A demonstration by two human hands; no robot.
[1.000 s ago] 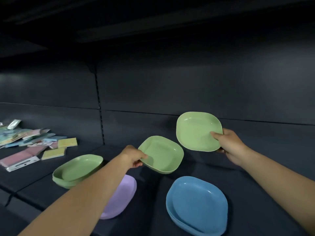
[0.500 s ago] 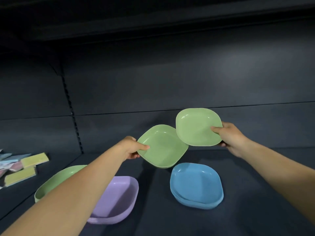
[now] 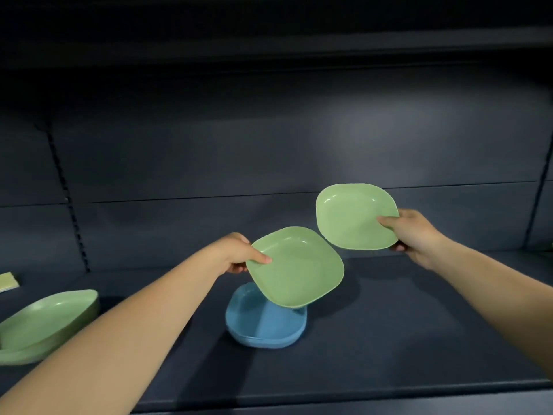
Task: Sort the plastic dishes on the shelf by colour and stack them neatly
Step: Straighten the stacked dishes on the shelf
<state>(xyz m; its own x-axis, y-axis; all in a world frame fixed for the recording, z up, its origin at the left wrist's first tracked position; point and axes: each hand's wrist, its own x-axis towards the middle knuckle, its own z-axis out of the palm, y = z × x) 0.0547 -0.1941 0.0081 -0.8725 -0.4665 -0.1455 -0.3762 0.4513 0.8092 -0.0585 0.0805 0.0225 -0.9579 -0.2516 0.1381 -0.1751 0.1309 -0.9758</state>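
Two bare forearms reach in from the lower edge over a dark shelf (image 3: 374, 339). Nearest, at the lower left edge, sits a green stack (image 3: 45, 322) of dishes, partly cut off by the frame. Nearer the middle of the shelf rests a blue stack (image 3: 263, 324), its far part hidden behind a lifted dish. Above it, the left hand (image 3: 236, 253) holds the lower green dish (image 3: 296, 268) clear of the shelf, tilted toward the camera; the thumb lies on the dish's near left rim and the remaining fingers curl underneath, pinching the edge. Further back and to the right, the right hand (image 3: 416, 235) holds the upper green dish (image 3: 356, 217) higher, also tilted toward the camera, thumb pressed on the inner face at the right rim, fingers behind it. The two held dishes stand just apart. At the far left edge lies a yellow-green packet (image 3: 7, 281), mostly cut off. Behind stands the dark back panel (image 3: 269, 151).
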